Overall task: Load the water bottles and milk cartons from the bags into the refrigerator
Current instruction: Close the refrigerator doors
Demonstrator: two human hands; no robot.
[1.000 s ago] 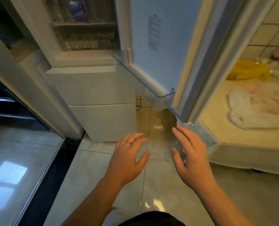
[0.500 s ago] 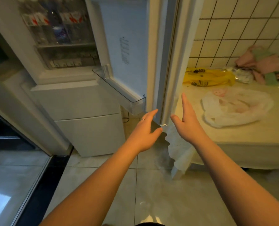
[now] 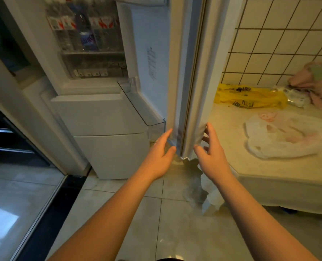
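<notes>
The white refrigerator (image 3: 107, 113) stands open, its door (image 3: 192, 72) swung out edge-on toward me. On the shelf inside stand several water bottles (image 3: 70, 31) with red-and-white labels and one with a blue label (image 3: 87, 37); small cartons (image 3: 98, 72) lie in the drawer below. My left hand (image 3: 161, 147) is at the inner side of the door's lower edge, fingers straight. My right hand (image 3: 212, 147) is at the outer side, fingers relaxed, touching the edge. Both hands hold nothing. A white plastic bag (image 3: 284, 136) and a yellow bag (image 3: 250, 97) lie flat on the counter (image 3: 269, 172).
A clear door bin (image 3: 147, 113) juts from the door's bottom. Another white bag (image 3: 211, 196) hangs over the counter's corner toward the tiled floor (image 3: 156, 223). Crumpled pink and green cloth (image 3: 316, 81) lies by the tiled wall. A glossy dark sill (image 3: 49, 213) runs along the left.
The view has risen from the floor to the fridge. Both hands have moved up and forward from over the floor to either side of the door's lower edge.
</notes>
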